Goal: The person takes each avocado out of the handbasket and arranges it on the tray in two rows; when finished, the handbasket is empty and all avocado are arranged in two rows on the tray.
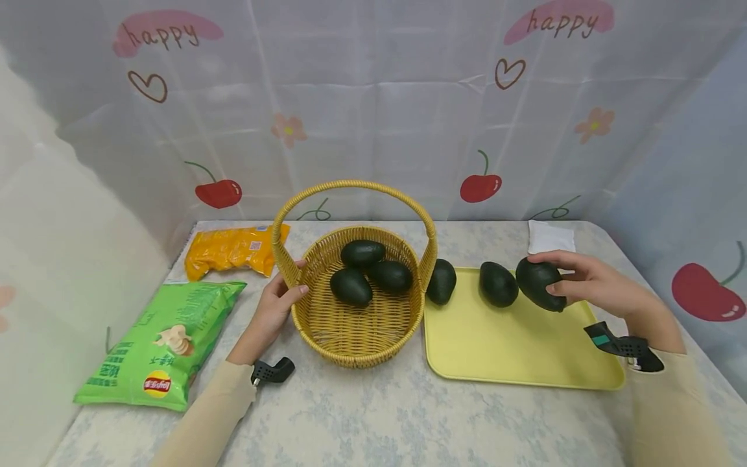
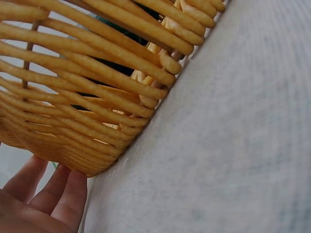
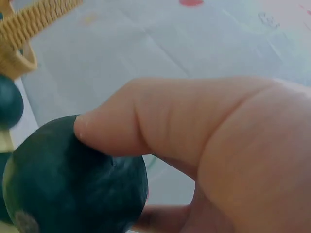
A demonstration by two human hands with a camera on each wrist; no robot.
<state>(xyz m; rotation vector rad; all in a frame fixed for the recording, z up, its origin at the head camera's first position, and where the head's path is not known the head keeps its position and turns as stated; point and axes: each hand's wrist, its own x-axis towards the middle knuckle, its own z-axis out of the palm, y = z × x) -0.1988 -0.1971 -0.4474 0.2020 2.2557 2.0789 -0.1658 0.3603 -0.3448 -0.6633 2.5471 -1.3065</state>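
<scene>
A dark green avocado (image 1: 538, 284) is gripped between thumb and fingers of my right hand (image 1: 589, 279), over the right part of a yellow tray (image 1: 519, 353). The right wrist view shows the thumb pressed on that avocado (image 3: 73, 179). Two more avocados lie at the tray's back: one (image 1: 498, 285) in the middle, another (image 1: 441, 282) at its left corner beside the basket. My left hand (image 1: 279, 299) holds the left side of the yellow wicker basket (image 1: 356, 353), thumb over the rim near the handle. Inside the basket rest three avocados (image 1: 351, 287).
Left of the basket lie a green chip bag (image 1: 157, 344) and an orange packet (image 1: 230, 251). A small white packet (image 1: 551, 237) sits behind the tray. The basket's tall handle (image 1: 356, 184) arches upward. A printed curtain (image 1: 373, 130) stands behind the table.
</scene>
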